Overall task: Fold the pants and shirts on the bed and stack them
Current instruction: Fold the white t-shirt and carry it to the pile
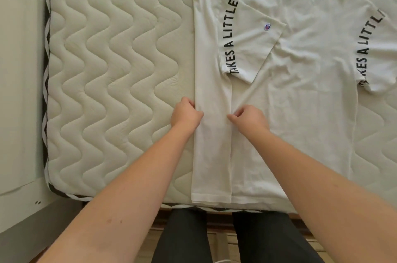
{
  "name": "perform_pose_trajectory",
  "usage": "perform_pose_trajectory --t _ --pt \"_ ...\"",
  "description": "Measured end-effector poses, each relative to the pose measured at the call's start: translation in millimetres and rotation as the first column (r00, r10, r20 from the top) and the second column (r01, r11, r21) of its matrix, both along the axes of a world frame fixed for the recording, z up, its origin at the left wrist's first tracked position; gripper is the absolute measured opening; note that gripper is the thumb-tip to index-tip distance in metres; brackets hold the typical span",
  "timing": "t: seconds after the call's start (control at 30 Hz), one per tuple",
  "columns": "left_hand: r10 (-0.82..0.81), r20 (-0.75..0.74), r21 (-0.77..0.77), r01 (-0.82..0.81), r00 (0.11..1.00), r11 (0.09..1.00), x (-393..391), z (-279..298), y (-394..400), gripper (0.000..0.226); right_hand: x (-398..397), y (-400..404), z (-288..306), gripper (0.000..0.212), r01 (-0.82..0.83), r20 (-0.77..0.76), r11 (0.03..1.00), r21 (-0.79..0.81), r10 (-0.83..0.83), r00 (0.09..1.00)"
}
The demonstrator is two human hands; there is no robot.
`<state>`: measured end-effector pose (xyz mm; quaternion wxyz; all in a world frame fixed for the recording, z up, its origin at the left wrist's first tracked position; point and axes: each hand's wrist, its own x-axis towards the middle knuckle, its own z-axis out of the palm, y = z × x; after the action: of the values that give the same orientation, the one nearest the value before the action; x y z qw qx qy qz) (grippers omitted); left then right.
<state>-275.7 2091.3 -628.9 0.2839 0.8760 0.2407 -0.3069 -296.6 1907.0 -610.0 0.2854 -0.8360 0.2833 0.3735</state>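
A white T-shirt (300, 82) lies flat on the mattress, neck at the far side, with black "TAKES A LITTLE" lettering on both sleeves. Its left side and left sleeve are folded inward over the body. My left hand (185, 115) grips the outer folded edge of that strip with curled fingers. Just to its right, my right hand (250, 117) pinches the strip's inner edge near the middle of the shirt. The right sleeve lies spread out at the far right.
The quilted cream mattress (111, 73) spreads bare to the left of the shirt. Its near edge (120, 197) runs just in front of my legs, with wooden slats below. A pale wall or panel (17, 82) borders the left side.
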Motion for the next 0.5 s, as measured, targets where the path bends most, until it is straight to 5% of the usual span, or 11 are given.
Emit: perform_pose_trajectory --t 0.17,0.37,0.5 --pt "0.097 0.155 -0.132 -0.077 0.983 0.988 69.1 -7.0 -7.9 0.035 51.6 -25.8 1.2 0.019 0.122 0.265 0.986 0.118 -0.149 0.953" --pt "0.158 0.247 -0.278 -0.086 0.956 0.957 176.8 -12.2 -11.4 0.039 129.5 -43.1 -0.6 0.008 0.060 0.513 0.992 0.107 -0.107 0.851" --pt "0.203 0.284 -0.333 -0.102 0.937 0.937 237.3 -13.6 -12.2 0.040 173.1 -49.9 -7.7 0.025 -0.041 0.588 0.999 -0.019 0.045 0.808"
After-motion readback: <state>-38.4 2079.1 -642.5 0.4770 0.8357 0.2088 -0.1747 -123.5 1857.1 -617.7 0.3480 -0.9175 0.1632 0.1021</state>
